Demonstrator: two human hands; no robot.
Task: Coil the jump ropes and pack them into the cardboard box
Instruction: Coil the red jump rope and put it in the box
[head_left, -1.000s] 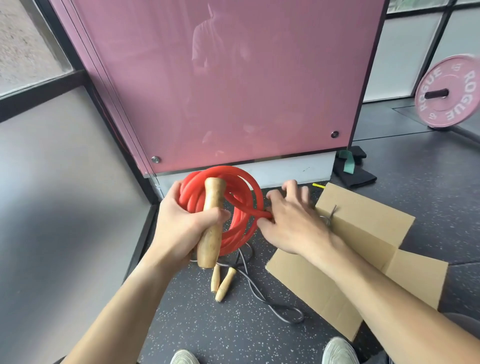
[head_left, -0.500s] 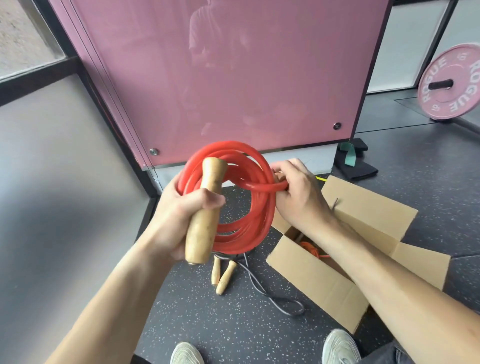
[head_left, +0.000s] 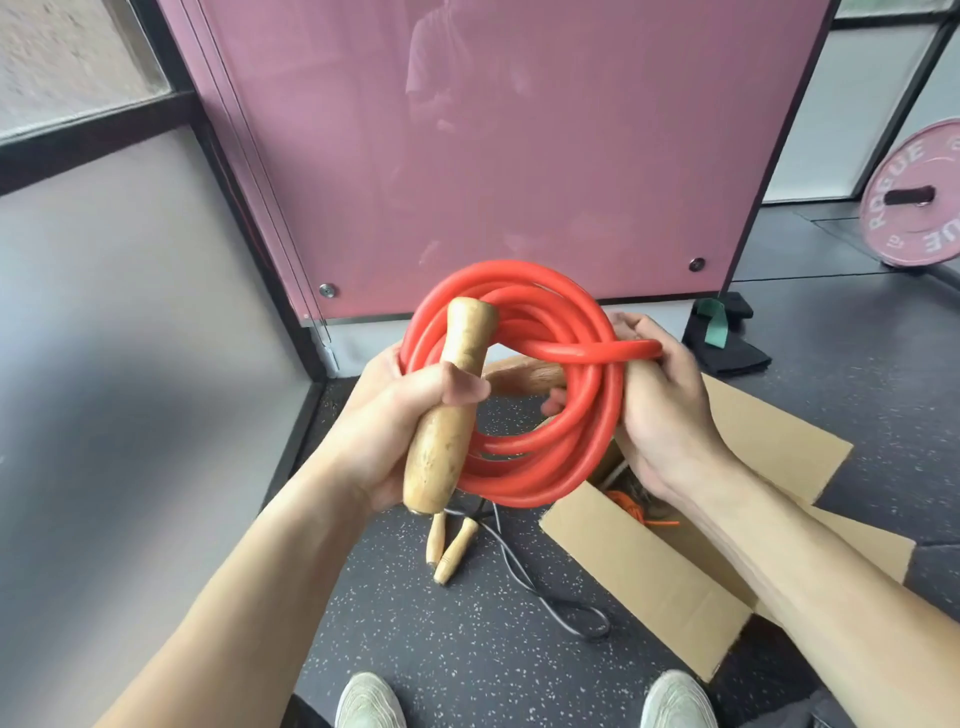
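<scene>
The left hand (head_left: 395, 431) grips a wooden handle (head_left: 447, 447) against the coiled red jump rope (head_left: 545, 467), held up beside the open cardboard box (head_left: 649, 577). The right hand (head_left: 660, 410) curls round the coil's right side, holding a crossing strand. A dark-corded rope (head_left: 545, 587) lies on the floor.

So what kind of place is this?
Most likely a gym. A pink weight plate marked ROGUE stands at the far right, the floor looks like dark speckled rubber matting, and there are jump ropes: a thick red jump rope, coiled, and a thin jump rope lying on the floor.
</scene>
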